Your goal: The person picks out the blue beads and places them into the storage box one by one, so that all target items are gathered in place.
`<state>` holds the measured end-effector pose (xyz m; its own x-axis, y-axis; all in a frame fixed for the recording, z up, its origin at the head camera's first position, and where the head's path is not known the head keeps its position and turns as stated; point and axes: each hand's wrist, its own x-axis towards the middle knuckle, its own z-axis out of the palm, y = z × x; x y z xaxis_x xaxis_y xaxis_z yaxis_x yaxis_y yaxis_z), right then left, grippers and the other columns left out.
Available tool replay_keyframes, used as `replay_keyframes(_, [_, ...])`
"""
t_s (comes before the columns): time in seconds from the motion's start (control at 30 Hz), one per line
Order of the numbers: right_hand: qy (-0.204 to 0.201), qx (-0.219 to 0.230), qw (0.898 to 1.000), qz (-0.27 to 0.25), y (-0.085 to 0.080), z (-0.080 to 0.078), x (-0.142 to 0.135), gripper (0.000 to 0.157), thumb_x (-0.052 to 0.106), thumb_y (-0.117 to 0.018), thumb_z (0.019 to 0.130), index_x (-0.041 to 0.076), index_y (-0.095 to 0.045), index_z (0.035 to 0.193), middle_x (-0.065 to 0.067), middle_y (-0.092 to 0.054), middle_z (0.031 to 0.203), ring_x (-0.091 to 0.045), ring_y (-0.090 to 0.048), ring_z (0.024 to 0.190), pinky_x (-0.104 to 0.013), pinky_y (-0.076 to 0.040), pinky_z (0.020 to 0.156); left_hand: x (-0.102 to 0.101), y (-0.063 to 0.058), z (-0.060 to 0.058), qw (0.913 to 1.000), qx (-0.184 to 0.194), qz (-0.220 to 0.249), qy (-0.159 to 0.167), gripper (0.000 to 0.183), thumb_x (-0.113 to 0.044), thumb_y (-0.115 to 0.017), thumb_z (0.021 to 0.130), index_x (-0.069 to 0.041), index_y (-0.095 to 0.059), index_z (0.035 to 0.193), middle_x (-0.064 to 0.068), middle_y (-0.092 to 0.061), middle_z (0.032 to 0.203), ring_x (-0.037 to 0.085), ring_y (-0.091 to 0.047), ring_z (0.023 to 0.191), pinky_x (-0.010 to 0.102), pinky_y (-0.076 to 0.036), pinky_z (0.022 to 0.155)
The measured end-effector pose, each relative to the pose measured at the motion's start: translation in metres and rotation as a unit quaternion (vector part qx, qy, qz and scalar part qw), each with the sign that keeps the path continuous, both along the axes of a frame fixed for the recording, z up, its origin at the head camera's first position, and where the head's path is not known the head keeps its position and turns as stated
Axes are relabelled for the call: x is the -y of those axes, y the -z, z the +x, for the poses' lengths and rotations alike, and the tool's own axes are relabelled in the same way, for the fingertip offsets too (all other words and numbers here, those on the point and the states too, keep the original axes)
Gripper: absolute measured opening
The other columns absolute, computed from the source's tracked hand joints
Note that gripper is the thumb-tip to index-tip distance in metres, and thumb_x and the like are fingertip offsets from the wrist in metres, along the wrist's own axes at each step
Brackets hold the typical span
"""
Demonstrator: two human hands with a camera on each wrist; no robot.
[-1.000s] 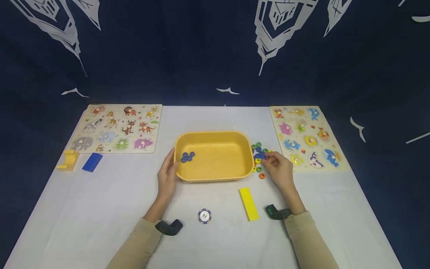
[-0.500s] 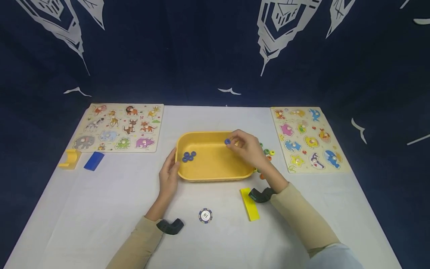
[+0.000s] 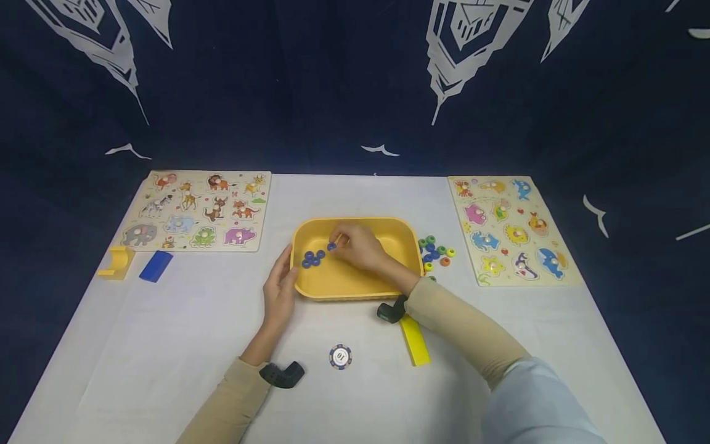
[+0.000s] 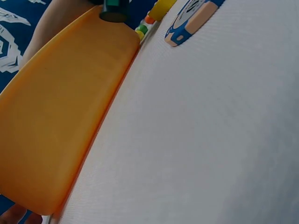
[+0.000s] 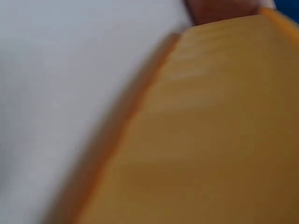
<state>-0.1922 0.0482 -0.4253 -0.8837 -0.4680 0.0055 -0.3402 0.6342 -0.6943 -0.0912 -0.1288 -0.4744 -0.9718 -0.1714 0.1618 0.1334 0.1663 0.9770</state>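
Note:
A shallow yellow tray (image 3: 355, 290) stands mid-table. My left hand (image 3: 278, 293) grips its left end, with the thumb at the rim and the fingers along the outer wall; a few fingertips show past the tray's end in the left wrist view. Over the inside of the tray, my right hand (image 3: 360, 246) pinches a blue bead (image 3: 331, 246) between thumb and fingertips. Just left of it, several blue beads (image 3: 311, 262) lie grouped on the tray floor. The right wrist view is blurred and mostly filled by the tray wall (image 5: 201, 130).
Mixed green, blue, yellow and orange beads (image 3: 435, 254) lie right of the tray. Nearer stand a yellow block (image 3: 416, 345) and a poker chip (image 3: 340, 356). Animal puzzle boards (image 3: 222, 240) (image 3: 513, 259) lie at both back corners, with a blue block (image 3: 156, 266) and a yellow arch block (image 3: 118, 264) at left.
From the bead pile right of the tray, my right hand has moved left over the tray, carrying a blue bead toward the grouped ones. The left hand has stayed on the tray's end.

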Motion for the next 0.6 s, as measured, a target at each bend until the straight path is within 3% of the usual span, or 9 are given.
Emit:
replay_keyframes(0.2, [0.005, 0.006, 1.0, 0.016, 0.012, 0.0, 0.003, 0.015, 0.02, -0.071, 0.072, 0.017, -0.063, 0.084, 0.006, -0.06, 0.068, -0.009, -0.054, 0.062, -0.023, -0.043, 0.052, -0.005, -0.021, 0.007, 0.9999, -0.009, -0.008, 0.008, 0.045, -0.008, -0.038, 0.093, -0.006, -0.032, 0.137, 0.013, -0.04, 0.135, 0.026, -0.044, 0.115, 0.013, -0.04, 0.09])
replay_keyframes(0.37, [-0.015, 0.002, 0.999, 0.029, 0.014, 0.0, 0.007, 0.016, 0.019, -0.071, 0.073, 0.016, -0.063, 0.086, 0.005, -0.06, 0.069, -0.009, -0.054, 0.063, -0.021, -0.044, 0.054, -0.005, -0.021, 0.007, 0.9999, -0.013, -0.004, 0.009, 0.045, -0.007, -0.038, 0.093, -0.007, -0.032, 0.137, 0.014, -0.041, 0.134, 0.027, -0.044, 0.116, 0.012, -0.04, 0.089])
replay_keyframes(0.6, [-0.032, -0.001, 0.999, 0.01, 0.012, 0.001, 0.007, 0.022, 0.01, -0.067, 0.074, 0.01, -0.064, 0.096, 0.001, -0.065, 0.077, -0.009, -0.058, 0.07, -0.02, -0.047, 0.063, 0.001, 0.007, -0.003, 0.9997, -0.022, 0.009, 0.006, 0.044, -0.012, -0.04, 0.093, -0.022, -0.035, 0.136, 0.005, -0.043, 0.134, 0.022, -0.045, 0.115, 0.016, -0.042, 0.09])
